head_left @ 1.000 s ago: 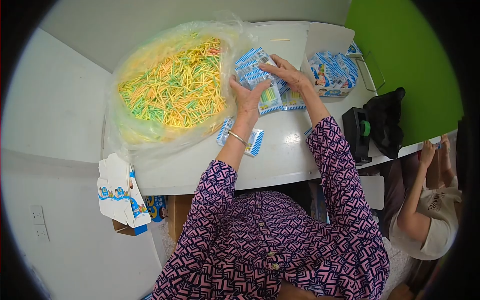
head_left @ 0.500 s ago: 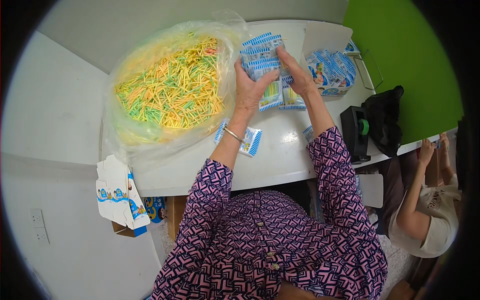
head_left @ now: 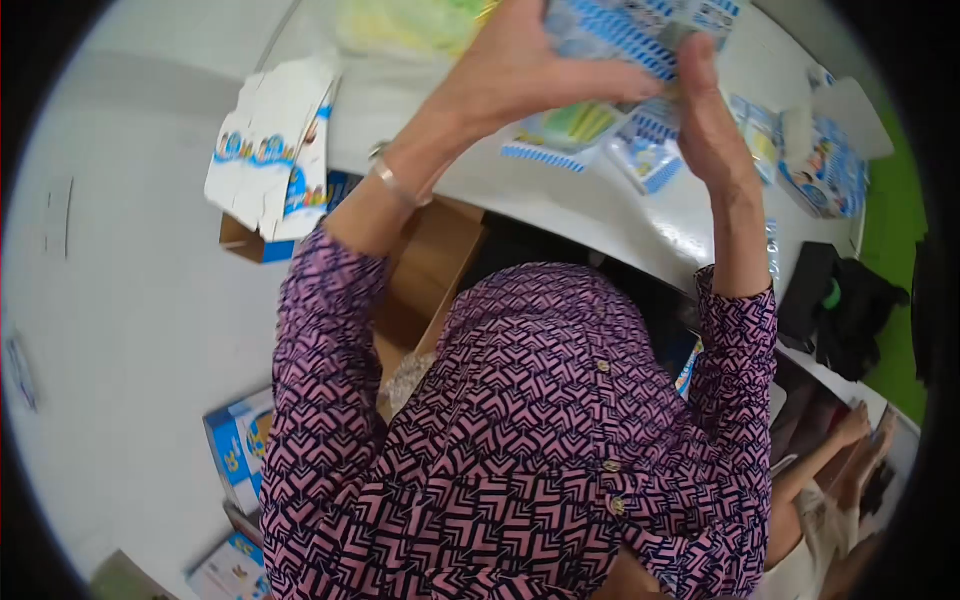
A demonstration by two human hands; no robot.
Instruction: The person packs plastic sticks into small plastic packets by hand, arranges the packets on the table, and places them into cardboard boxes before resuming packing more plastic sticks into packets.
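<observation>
I look down on a white table point(head_left: 640, 222), a plastic bag of coloured sticks point(head_left: 372, 45) at its upper left, an open box point(head_left: 852, 112) of packets at its right, near a green wall point(head_left: 897, 240). Both forearms reach up and inward from patterned sleeves point(head_left: 330, 300). The left hand point(head_left: 520, 80) and right hand point(head_left: 712, 125) grip a stack of blue-and-white packets point(head_left: 615, 35) between them above the table, thumbs in front (other fingers mostly hidden from me).
</observation>
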